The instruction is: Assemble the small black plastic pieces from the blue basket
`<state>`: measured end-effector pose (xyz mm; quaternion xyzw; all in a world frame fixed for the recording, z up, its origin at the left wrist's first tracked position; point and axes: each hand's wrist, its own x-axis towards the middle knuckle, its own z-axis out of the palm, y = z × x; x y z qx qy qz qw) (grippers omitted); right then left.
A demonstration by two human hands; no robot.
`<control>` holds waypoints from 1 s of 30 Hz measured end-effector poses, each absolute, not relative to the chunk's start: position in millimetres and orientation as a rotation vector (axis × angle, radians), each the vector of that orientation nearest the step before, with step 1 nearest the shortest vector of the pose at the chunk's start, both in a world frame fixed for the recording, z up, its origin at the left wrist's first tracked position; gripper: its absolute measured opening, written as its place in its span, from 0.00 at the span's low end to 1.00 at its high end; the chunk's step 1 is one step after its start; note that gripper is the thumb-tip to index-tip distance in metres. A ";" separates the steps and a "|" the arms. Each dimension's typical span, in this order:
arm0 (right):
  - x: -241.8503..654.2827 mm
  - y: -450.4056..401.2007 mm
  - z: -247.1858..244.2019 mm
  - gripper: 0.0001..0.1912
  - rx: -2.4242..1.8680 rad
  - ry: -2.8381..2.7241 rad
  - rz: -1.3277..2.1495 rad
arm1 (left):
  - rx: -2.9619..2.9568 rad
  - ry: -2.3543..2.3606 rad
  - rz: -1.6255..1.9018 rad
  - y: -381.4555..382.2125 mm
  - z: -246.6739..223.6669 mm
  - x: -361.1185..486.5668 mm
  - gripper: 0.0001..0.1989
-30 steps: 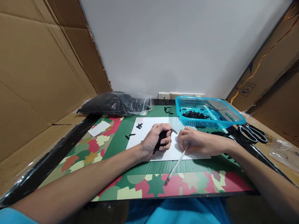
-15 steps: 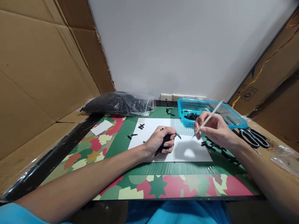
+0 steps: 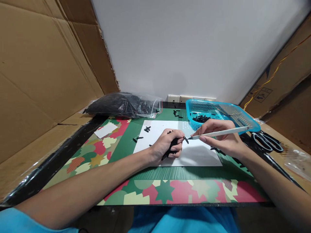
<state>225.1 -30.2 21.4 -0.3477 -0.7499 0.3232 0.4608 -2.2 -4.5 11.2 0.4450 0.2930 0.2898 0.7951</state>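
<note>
My left hand is closed over the white sheet of paper. In its palm is a bunch of small black strips, and one single black strip sticks out from between thumb and forefinger. My right hand grips a slim white pen-like tool with a dark pointed tip. That tip is at the single strip; whether they touch I cannot tell. The tool lies nearly level, pointing left.
Behind my right hand stands a blue basket with black strips inside. Scissors lie at the right, a plastic bag of black material at the back left. Loose strips are scattered about the green mat. Cardboard walls the left side.
My right hand has moved left and tipped the tool from steep to nearly level, bringing its tip to the strip in my left hand. My left hand has stayed in place.
</note>
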 end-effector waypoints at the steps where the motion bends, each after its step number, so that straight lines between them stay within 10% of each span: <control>1: 224.8 -30.4 21.8 0.07 -0.867 -1.857 0.783 | 0.958 0.633 0.630 -4.5 11.2 -1.8 0.15; 30: 194.8 -43.8 13.5 0.09 -0.938 -1.974 0.707 | 1.117 0.793 0.892 -4.5 -2.4 0.5 0.15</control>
